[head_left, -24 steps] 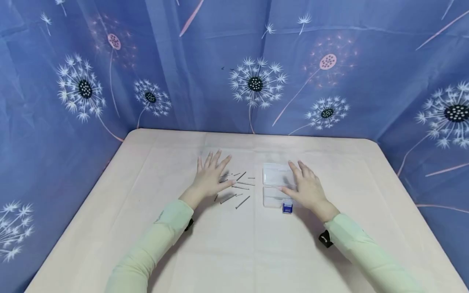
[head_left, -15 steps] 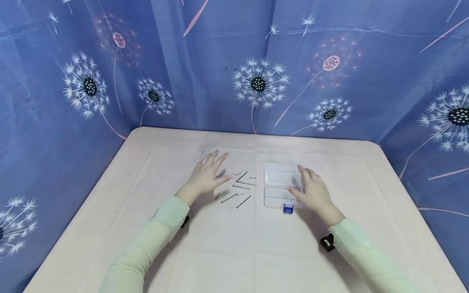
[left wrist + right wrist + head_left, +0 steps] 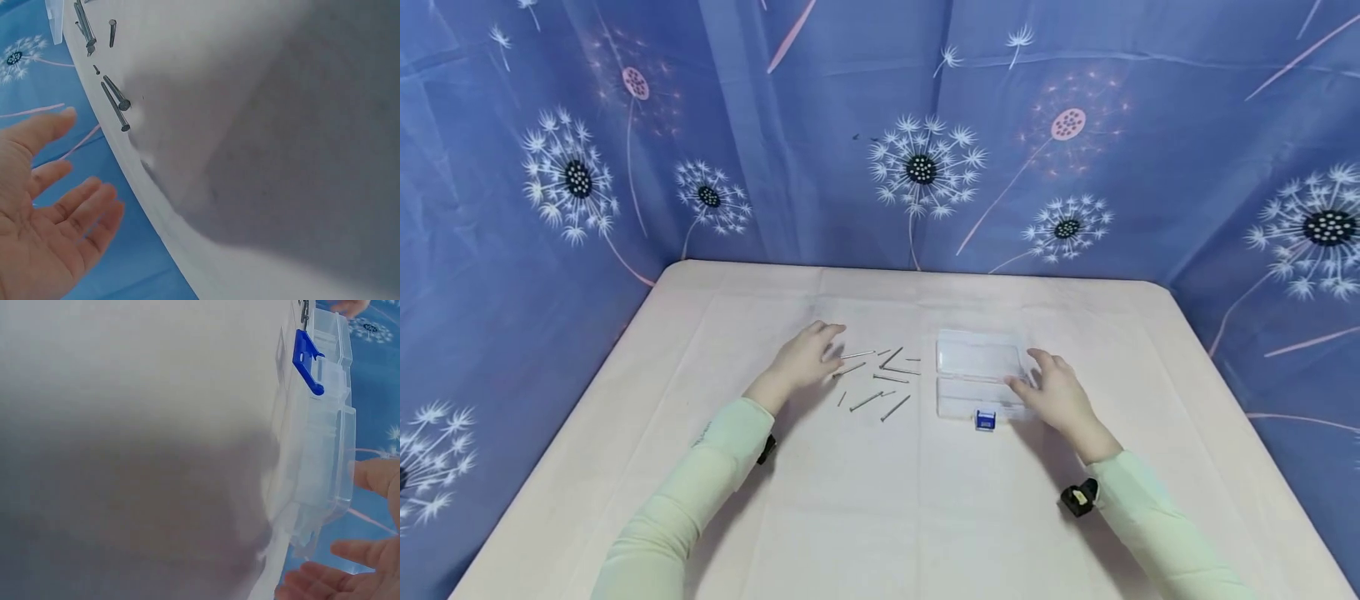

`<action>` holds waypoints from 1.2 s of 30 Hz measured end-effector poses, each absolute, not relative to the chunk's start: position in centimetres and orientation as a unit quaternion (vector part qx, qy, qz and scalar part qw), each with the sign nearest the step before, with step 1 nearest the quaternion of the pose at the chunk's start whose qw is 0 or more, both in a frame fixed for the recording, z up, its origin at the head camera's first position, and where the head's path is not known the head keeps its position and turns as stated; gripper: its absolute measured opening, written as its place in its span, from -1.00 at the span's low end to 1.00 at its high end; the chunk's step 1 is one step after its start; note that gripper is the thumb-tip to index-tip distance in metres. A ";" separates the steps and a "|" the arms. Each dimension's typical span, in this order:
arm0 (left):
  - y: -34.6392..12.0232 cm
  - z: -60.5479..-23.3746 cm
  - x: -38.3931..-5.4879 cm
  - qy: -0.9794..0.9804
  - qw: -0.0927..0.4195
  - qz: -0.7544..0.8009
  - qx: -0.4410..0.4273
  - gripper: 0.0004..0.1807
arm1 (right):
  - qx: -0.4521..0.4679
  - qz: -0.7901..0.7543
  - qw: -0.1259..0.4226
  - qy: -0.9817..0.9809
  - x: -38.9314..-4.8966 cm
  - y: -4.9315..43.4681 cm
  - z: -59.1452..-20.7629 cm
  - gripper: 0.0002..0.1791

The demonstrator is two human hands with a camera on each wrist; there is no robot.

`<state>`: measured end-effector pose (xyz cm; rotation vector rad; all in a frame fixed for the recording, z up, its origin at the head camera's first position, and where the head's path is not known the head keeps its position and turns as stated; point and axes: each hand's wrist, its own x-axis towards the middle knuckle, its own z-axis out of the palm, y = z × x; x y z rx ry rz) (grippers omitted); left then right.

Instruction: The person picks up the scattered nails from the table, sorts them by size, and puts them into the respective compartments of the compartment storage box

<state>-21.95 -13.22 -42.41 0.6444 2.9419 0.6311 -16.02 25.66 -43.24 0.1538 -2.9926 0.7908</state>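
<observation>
Several grey metal nails (image 3: 867, 402) of different lengths lie scattered in the middle of the table. My left hand (image 3: 805, 358) is just left of them, fingers loosely bent and holding nothing; the left wrist view shows this palm (image 3: 44, 225) apart from the nails. Right of the nails, a clear plastic box (image 3: 973, 397) lies opened flat, its lid (image 3: 977, 354) at the far side and a blue latch (image 3: 986, 420) at the near side. My right hand (image 3: 1063, 400) is at the box's right end, fingers spread and gripping nothing. Whether its thumb touches the box I cannot tell.
A pale cloth covers the table (image 3: 850, 517). Blue curtains (image 3: 820, 167) with dandelion prints stand behind the table and along its sides. A black wrist camera (image 3: 1078, 497) hangs under the right sleeve.
My left hand has drawn back to the left, off the nails, its fingers less spread. The right hand has shifted right, from over the box to its right end.
</observation>
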 end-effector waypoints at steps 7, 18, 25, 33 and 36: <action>-13.6 -42.8 -22.6 0.950 0.051 0.225 0.210 -0.61 | 0.031 0.289 0.015 -0.957 -15.8 26.1 -43.9 -0.33; -13.6 -43.7 -23.7 0.943 0.081 0.250 0.203 -0.79 | -0.001 0.328 -0.031 -0.944 -15.7 26.5 -44.2 -0.42; -13.2 -44.0 -24.1 0.945 0.084 0.246 0.200 -0.91 | -0.010 0.392 -0.069 -0.917 -15.8 26.6 -44.2 -0.43; -13.1 -44.2 -24.4 0.947 0.080 0.241 0.199 -0.94 | -0.017 0.506 -0.135 -0.852 -16.1 27.1 -44.5 -0.52; -13.0 -44.4 -24.5 0.947 0.076 0.241 0.201 -0.91 | -0.013 0.507 -0.146 -0.849 -16.2 27.3 -44.4 -0.50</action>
